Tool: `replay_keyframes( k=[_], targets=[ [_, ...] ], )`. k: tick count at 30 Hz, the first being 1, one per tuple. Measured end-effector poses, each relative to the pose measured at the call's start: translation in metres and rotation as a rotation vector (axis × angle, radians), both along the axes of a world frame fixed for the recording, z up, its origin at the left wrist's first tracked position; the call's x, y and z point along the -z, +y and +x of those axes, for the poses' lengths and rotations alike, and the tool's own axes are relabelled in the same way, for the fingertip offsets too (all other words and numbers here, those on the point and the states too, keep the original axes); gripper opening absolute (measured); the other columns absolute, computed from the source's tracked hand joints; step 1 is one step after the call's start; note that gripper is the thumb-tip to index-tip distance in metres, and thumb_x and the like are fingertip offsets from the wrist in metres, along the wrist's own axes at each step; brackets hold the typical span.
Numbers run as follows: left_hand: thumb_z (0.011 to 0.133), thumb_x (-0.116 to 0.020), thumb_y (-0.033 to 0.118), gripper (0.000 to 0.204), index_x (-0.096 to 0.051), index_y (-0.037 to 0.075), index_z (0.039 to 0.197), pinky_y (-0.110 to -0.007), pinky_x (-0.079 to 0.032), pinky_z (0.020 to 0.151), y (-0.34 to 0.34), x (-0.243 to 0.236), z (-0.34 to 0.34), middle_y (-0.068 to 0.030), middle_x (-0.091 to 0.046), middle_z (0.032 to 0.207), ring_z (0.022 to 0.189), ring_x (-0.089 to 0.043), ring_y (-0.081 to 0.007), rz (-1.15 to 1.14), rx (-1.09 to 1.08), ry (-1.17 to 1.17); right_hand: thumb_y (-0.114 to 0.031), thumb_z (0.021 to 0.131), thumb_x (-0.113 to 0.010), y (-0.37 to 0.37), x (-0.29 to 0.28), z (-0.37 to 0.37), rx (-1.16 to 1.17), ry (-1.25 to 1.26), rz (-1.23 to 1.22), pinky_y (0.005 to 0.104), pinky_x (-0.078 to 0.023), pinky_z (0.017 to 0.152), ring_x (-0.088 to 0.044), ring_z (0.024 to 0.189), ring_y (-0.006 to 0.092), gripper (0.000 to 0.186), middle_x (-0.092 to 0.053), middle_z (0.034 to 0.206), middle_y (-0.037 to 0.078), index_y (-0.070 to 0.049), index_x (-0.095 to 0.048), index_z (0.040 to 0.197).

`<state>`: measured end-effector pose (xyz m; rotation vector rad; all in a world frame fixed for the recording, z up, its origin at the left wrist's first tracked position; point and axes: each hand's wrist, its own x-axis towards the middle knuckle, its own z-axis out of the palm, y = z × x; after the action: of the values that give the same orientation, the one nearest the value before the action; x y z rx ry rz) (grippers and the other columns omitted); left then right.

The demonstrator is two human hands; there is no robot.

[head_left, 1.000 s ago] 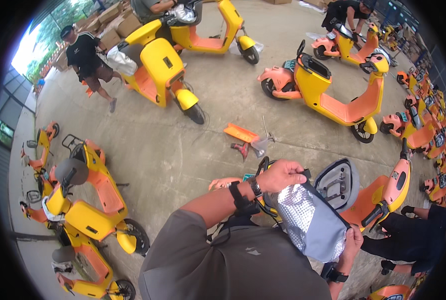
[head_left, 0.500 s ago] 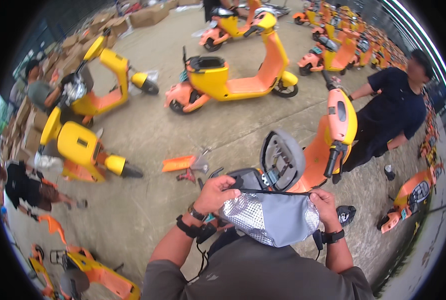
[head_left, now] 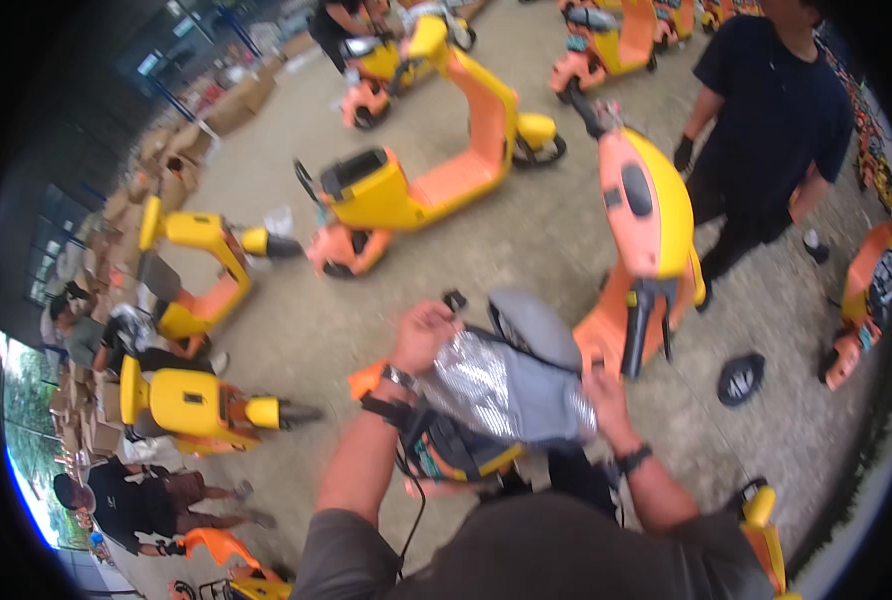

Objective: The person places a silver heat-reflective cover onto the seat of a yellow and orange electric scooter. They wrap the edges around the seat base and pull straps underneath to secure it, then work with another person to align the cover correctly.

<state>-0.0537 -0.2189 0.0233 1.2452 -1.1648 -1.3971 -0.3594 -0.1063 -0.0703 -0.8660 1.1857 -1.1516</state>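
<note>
A silver-and-grey fabric cover (head_left: pixel 531 395) with a dark edge is stretched between my two hands. My left hand (head_left: pixel 424 335) pinches its upper left corner, and my right hand (head_left: pixel 604 395) grips its right side. Just beyond the cover stands the raised grey seat (head_left: pixel 538 328) of a pink-orange and yellow scooter (head_left: pixel 648 205). Part of the scooter's rear body (head_left: pixel 471 462) shows below the cover, which hides the space under the seat. The handlebar grip (head_left: pixel 638 335) is a little to the right of the seat, near my right hand.
Across the scooter's front stands a person (head_left: pixel 776 115) in a dark shirt. A black round object (head_left: pixel 741 380) lies on the floor to the right. More scooters stand ahead, including a yellow one (head_left: pixel 416 185), and on the left. Cardboard boxes (head_left: pixel 236 105) are piled at the far left.
My view has turned to the right. The cover has tilted down to the right, still held in both hands, and now overlaps the raised seat.
</note>
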Motion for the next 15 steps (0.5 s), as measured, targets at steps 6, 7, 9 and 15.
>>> replay_keyframes(
  k=[6, 7, 9, 15],
  targets=[
    [0.074, -0.068, 0.002, 0.013, -0.056, 0.005, 0.076, -0.024, -0.044, 0.057, -0.061, 0.025, -0.035, 0.0001, -0.056, 0.068, 0.064, -0.053, -0.0076, 0.073, 0.285, -0.319, -0.01, 0.088, -0.048, 0.015, 0.02, 0.014, 0.103, -0.457, 0.344, 0.0277, -0.045, 0.066, -0.055, 0.073, 0.0138, 0.012, -0.056, 0.081, 0.003, -0.002, -0.057, 0.092],
    [0.075, -0.069, 0.005, 0.013, -0.056, 0.005, 0.075, -0.023, -0.042, 0.052, -0.08, 0.024, -0.046, 0.0012, -0.055, 0.065, 0.06, -0.051, -0.0066, 0.118, 0.308, -0.387, -0.01, 0.088, -0.048, 0.002, 0.015, 0.01, 0.115, -0.569, 0.413, 0.0279, -0.046, 0.067, -0.055, 0.073, 0.0142, 0.013, -0.057, 0.081, 0.003, -0.002, -0.057, 0.092],
    [0.074, -0.068, 0.004, 0.014, -0.054, 0.004, 0.073, -0.024, -0.039, 0.049, -0.114, 0.022, -0.065, 0.0011, -0.054, 0.062, 0.057, -0.05, -0.0071, 0.137, 0.352, -0.48, -0.01, 0.088, -0.048, -0.022, 0.021, -0.002, 0.103, -0.6, 0.416, 0.0281, -0.046, 0.067, -0.056, 0.074, 0.0149, 0.014, -0.057, 0.082, 0.004, -0.002, -0.057, 0.093],
    [0.069, -0.071, 0.006, 0.015, -0.056, 0.003, 0.072, -0.029, -0.043, 0.051, -0.196, 0.068, -0.086, -0.0033, -0.057, 0.062, 0.058, -0.053, -0.0128, 0.027, 0.514, -0.849, -0.011, 0.088, -0.047, -0.082, 0.067, -0.027, 0.111, -0.517, 0.426, 0.029, -0.047, 0.068, -0.058, 0.076, 0.017, 0.016, -0.059, 0.085, 0.006, -0.001, -0.057, 0.094]
  ],
)
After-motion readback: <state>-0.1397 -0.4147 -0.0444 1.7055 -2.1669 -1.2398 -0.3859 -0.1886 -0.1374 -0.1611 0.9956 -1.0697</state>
